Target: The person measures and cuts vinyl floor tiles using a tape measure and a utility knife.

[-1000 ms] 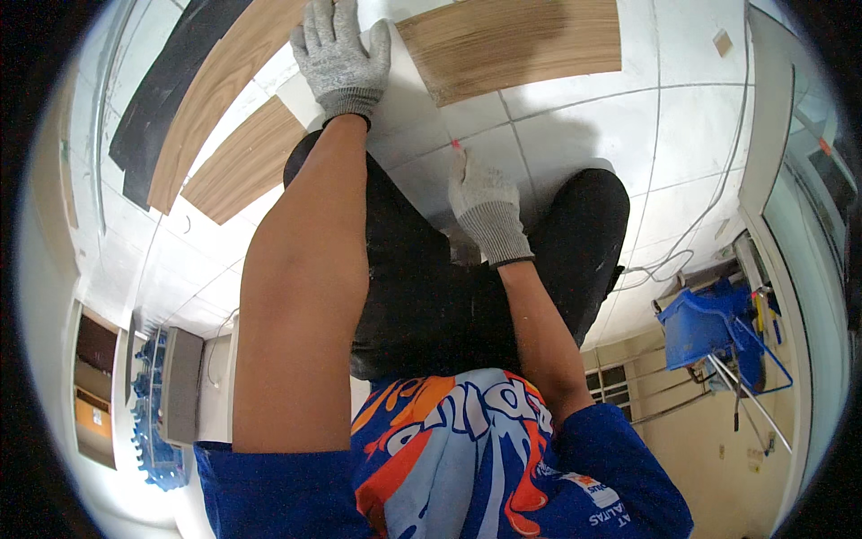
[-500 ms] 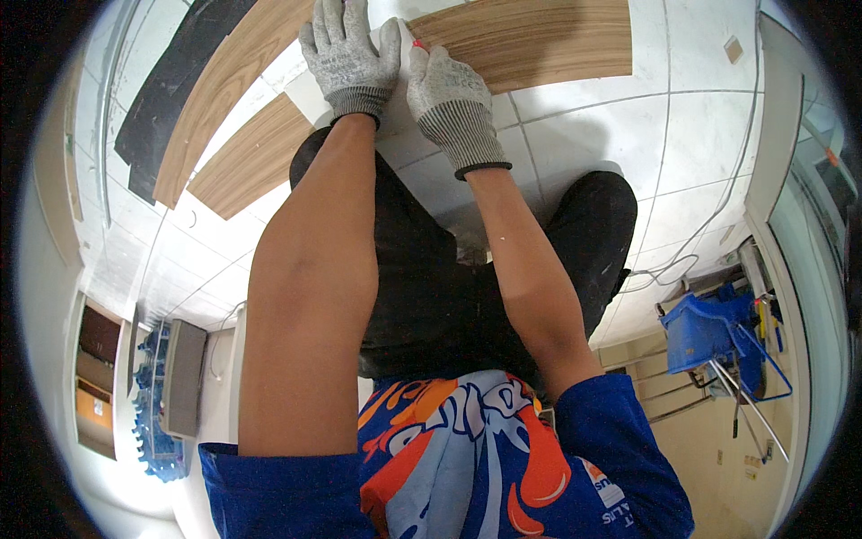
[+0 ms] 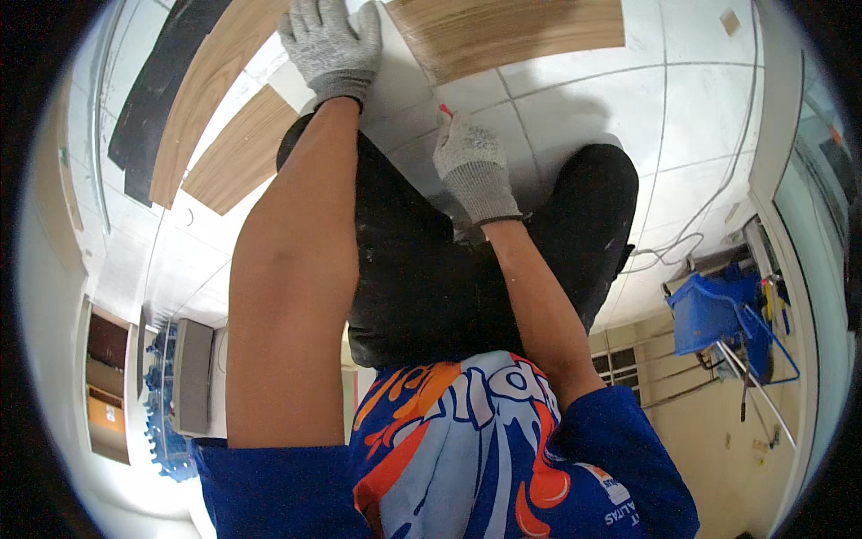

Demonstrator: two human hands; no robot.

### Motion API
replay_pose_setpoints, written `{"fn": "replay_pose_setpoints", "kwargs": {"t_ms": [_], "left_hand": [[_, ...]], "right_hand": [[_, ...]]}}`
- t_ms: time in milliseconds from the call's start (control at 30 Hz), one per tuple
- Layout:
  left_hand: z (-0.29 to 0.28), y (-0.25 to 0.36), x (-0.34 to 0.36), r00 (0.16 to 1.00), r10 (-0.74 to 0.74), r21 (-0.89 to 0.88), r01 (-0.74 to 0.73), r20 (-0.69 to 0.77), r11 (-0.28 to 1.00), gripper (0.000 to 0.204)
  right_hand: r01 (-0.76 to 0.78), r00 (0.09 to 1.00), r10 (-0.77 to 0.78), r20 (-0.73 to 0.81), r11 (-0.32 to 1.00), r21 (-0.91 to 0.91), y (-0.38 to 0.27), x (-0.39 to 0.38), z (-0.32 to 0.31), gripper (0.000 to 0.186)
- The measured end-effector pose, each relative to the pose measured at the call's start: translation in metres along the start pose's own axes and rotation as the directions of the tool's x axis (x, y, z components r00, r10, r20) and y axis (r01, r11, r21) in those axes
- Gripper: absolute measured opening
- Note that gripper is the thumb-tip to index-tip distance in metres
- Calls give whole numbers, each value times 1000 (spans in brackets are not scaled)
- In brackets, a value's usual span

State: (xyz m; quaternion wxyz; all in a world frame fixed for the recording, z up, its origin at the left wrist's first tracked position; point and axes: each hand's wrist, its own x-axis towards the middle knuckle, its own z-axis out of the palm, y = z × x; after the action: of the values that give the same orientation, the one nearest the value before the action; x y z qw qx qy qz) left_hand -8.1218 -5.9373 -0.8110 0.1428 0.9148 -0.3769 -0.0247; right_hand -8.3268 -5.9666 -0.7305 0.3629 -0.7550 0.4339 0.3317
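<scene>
Grey knit work gloves cover both my hands. My left hand (image 3: 330,45) presses down with its fingers spread, on a pale flat surface (image 3: 395,72) beside the wood-grain plank (image 3: 521,36) at the top; I cannot tell whether that surface is a sheet or floor tile. My right hand (image 3: 471,166) is closed above the tiles between my knees. A thin red-tipped tool (image 3: 445,110) sticks out from its fingers; the rest is hidden in the glove, so its kind does not show.
A long wood-grain plank (image 3: 202,99), a shorter plank piece (image 3: 241,148) and a black sheet (image 3: 157,117) lie on the left. Right of me, a cable (image 3: 669,247) runs over the tiled floor (image 3: 593,108) near a blue chair (image 3: 709,310).
My right hand has drawn back toward my body with the red-tipped tool, away from the plank's edge and my left hand. The left hand stays spread, shifted slightly up and left in view.
</scene>
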Motion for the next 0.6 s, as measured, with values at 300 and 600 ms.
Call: {"fn": "replay_pose_setpoints", "kwargs": {"t_ms": [300, 600], "left_hand": [[-2, -6, 3, 998, 34, -26, -35, -50, 999, 59], [11, -7, 6, 994, 62, 13, -61, -85, 998, 54]], "right_hand": [[217, 897, -270, -351, 959, -181, 16, -15, -33, 42], [290, 909, -249, -334, 954, 78, -50, 96, -36, 47]]}}
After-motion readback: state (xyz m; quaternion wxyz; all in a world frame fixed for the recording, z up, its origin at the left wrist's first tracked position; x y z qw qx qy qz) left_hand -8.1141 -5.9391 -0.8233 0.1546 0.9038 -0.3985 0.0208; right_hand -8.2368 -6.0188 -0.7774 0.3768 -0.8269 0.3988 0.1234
